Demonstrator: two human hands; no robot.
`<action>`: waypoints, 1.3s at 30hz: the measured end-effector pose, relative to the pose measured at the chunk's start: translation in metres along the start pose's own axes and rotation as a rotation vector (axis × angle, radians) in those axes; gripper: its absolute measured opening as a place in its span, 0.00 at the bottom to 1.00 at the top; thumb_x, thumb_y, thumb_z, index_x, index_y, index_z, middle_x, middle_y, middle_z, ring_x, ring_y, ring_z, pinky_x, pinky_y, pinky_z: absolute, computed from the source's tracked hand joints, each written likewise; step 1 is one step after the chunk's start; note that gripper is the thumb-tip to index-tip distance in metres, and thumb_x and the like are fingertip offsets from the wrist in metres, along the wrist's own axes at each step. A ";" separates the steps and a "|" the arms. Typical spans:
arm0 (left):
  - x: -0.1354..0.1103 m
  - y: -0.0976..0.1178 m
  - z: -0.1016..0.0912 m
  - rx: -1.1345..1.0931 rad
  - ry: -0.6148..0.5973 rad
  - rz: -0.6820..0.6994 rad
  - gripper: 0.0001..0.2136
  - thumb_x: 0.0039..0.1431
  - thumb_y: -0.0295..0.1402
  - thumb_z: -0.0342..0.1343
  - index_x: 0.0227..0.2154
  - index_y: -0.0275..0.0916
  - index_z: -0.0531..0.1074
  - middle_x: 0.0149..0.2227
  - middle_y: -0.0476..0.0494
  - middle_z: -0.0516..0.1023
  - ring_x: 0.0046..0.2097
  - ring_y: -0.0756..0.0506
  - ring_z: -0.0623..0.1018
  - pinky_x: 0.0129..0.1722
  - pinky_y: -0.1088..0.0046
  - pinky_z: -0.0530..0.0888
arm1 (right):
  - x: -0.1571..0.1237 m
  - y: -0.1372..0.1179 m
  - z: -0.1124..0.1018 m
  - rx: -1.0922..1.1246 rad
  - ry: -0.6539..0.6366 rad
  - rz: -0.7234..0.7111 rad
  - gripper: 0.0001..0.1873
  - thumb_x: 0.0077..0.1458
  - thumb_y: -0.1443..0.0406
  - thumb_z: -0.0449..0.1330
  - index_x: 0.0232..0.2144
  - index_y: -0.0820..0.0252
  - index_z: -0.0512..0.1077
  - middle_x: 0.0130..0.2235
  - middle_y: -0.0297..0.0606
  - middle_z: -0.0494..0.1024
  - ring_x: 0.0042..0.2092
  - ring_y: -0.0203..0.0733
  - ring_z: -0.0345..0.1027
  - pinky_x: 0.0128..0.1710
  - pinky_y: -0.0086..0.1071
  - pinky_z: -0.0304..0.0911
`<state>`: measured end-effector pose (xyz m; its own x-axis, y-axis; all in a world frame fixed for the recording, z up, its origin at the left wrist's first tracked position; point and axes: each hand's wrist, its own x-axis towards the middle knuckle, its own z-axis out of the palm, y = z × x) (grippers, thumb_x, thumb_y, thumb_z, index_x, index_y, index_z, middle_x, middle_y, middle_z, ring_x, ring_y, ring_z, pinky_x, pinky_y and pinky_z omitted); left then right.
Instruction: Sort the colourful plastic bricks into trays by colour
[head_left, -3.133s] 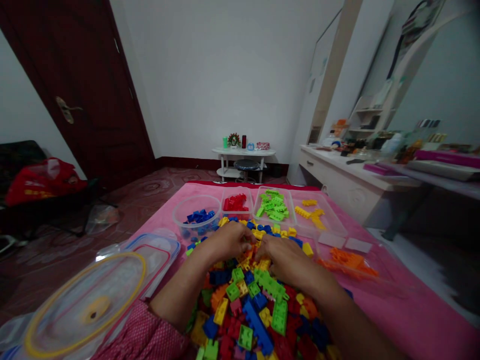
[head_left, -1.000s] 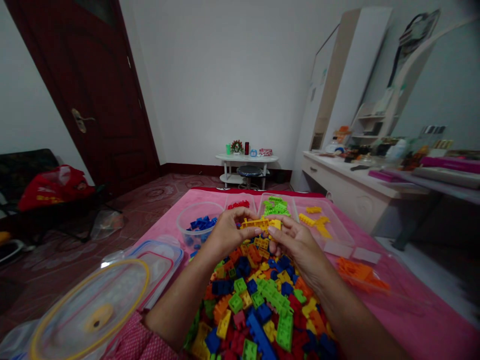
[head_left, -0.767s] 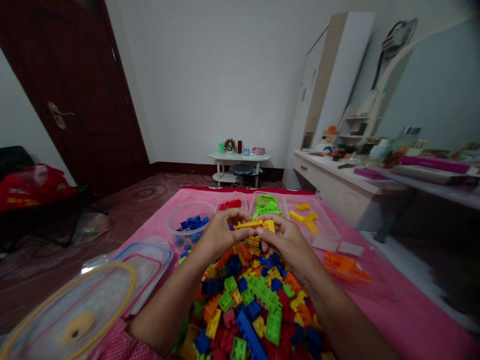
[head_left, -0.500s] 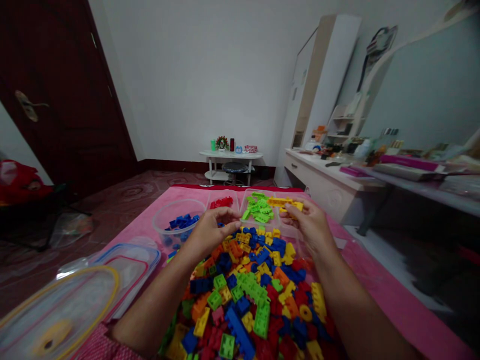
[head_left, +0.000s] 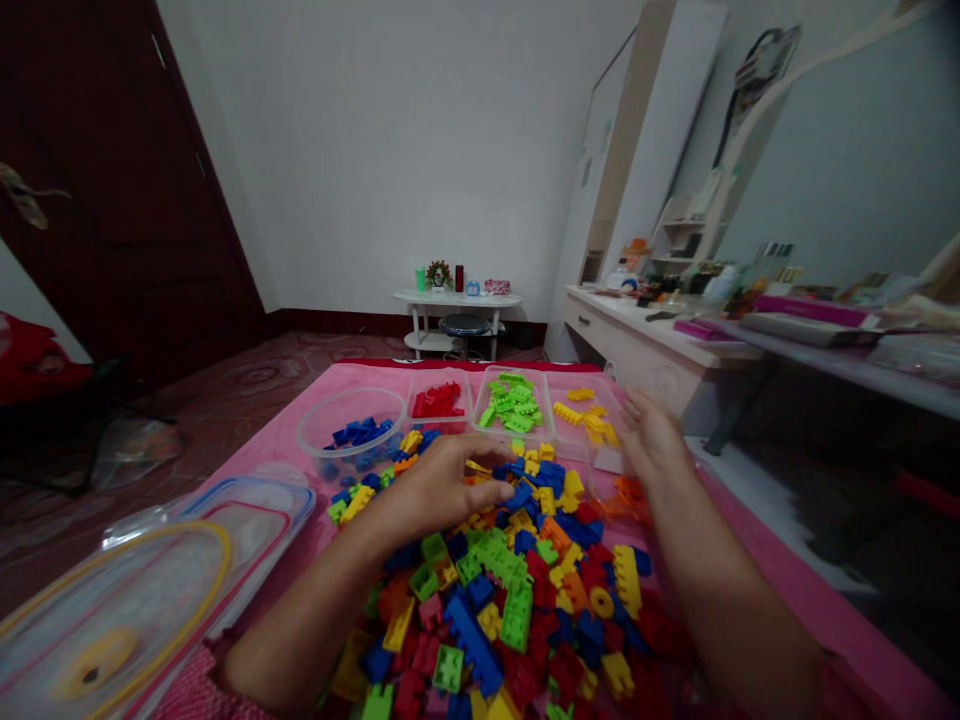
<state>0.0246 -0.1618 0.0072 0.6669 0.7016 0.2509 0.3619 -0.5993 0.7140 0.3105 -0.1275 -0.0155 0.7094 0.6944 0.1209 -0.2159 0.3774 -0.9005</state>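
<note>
The left hand arches over a heap of mixed toy bricks on a pink cloth, its thumb and fingers parted with no brick visibly pinched; from where I stand I cannot tell whether the fingertips touch those beneath. The right hand, fingers extended and gripping nothing that shows, is at the right side of a clear tray holding a few yellow bricks, with orange bricks near its wrist. Beyond the heap, green bricks, red bricks and, in a round tub, blue bricks sit apart by colour. The pieces look like moulded plastic: likely light, stiff and hard to break, yet smooth enough to slip if nipped at a corner. A long one, such as the blue bar toward the near side, would probably lift best pinched across its long sides at mid-length.
</note>
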 end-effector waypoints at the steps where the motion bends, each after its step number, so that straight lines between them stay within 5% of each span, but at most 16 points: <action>1: -0.005 0.012 0.004 0.059 -0.050 0.069 0.18 0.52 0.41 0.58 0.45 0.41 0.72 0.46 0.43 0.75 0.47 0.45 0.74 0.48 0.67 0.69 | -0.004 -0.006 0.003 0.000 0.026 0.030 0.13 0.40 0.66 0.63 0.32 0.59 0.68 0.31 0.30 0.72 0.31 0.31 0.68 0.26 0.23 0.66; 4: -0.023 0.049 0.035 0.206 -0.209 0.297 0.26 0.48 0.46 0.60 0.50 0.46 0.69 0.50 0.45 0.73 0.50 0.44 0.71 0.49 0.68 0.68 | -0.017 -0.024 0.010 0.022 0.012 0.034 0.14 0.40 0.67 0.63 0.34 0.57 0.69 0.35 0.31 0.73 0.37 0.34 0.71 0.33 0.27 0.68; 7: -0.036 0.068 0.094 0.372 -0.295 0.512 0.15 0.58 0.44 0.51 0.46 0.48 0.72 0.49 0.48 0.74 0.49 0.46 0.72 0.48 0.71 0.68 | -0.028 -0.039 0.016 0.039 -0.029 -0.037 0.14 0.41 0.68 0.63 0.34 0.57 0.68 0.36 0.33 0.74 0.39 0.36 0.72 0.36 0.29 0.68; 10: -0.040 0.063 0.159 0.594 -0.152 0.557 0.16 0.64 0.38 0.43 0.48 0.39 0.70 0.48 0.45 0.75 0.49 0.47 0.72 0.46 0.68 0.70 | -0.035 -0.045 0.019 0.053 -0.047 -0.072 0.14 0.42 0.67 0.63 0.34 0.57 0.67 0.36 0.33 0.75 0.36 0.36 0.74 0.33 0.28 0.68; 13: -0.035 0.054 0.194 0.738 -0.013 0.677 0.17 0.64 0.31 0.41 0.48 0.36 0.71 0.50 0.45 0.74 0.51 0.45 0.70 0.46 0.66 0.70 | -0.039 -0.047 0.021 0.037 -0.058 -0.112 0.14 0.42 0.66 0.62 0.34 0.57 0.66 0.35 0.33 0.75 0.32 0.35 0.74 0.27 0.26 0.68; 17: -0.023 0.062 0.191 0.750 -0.041 0.630 0.20 0.63 0.35 0.40 0.48 0.33 0.71 0.46 0.38 0.75 0.51 0.38 0.70 0.51 0.56 0.64 | -0.043 -0.054 0.021 0.044 -0.088 -0.132 0.12 0.43 0.68 0.61 0.34 0.59 0.67 0.35 0.34 0.76 0.28 0.32 0.71 0.24 0.23 0.65; 25: -0.004 0.073 0.184 0.713 -0.311 0.350 0.29 0.55 0.48 0.47 0.58 0.40 0.62 0.62 0.31 0.55 0.61 0.25 0.53 0.53 0.40 0.51 | -0.065 -0.085 0.023 0.052 -0.152 -0.289 0.09 0.47 0.68 0.58 0.34 0.58 0.69 0.33 0.32 0.75 0.25 0.27 0.67 0.25 0.22 0.64; 32: -0.006 0.078 0.173 0.757 -0.393 0.238 0.22 0.61 0.40 0.42 0.52 0.35 0.68 0.54 0.28 0.67 0.59 0.28 0.56 0.51 0.39 0.54 | -0.078 -0.094 0.026 0.070 -0.187 -0.350 0.09 0.47 0.69 0.58 0.34 0.61 0.69 0.29 0.31 0.74 0.23 0.27 0.65 0.23 0.22 0.63; 36: -0.005 0.073 0.153 0.827 -0.461 0.136 0.19 0.59 0.39 0.46 0.48 0.36 0.72 0.54 0.28 0.67 0.60 0.27 0.54 0.51 0.36 0.53 | -0.078 -0.095 0.026 0.073 -0.184 -0.358 0.09 0.47 0.70 0.57 0.34 0.61 0.70 0.28 0.31 0.74 0.22 0.27 0.64 0.22 0.22 0.62; 39: -0.002 0.068 0.125 0.826 -0.394 0.041 0.18 0.59 0.38 0.46 0.45 0.35 0.73 0.53 0.29 0.67 0.58 0.29 0.57 0.49 0.42 0.60 | -0.077 -0.094 0.026 0.060 -0.193 -0.357 0.08 0.46 0.70 0.57 0.33 0.61 0.70 0.27 0.31 0.74 0.22 0.27 0.64 0.22 0.22 0.61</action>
<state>0.1294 -0.2524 -0.0261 0.8086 0.5824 -0.0838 0.5827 -0.8123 -0.0231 0.2591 -0.2002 0.0709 0.6092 0.6135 0.5024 -0.0218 0.6463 -0.7628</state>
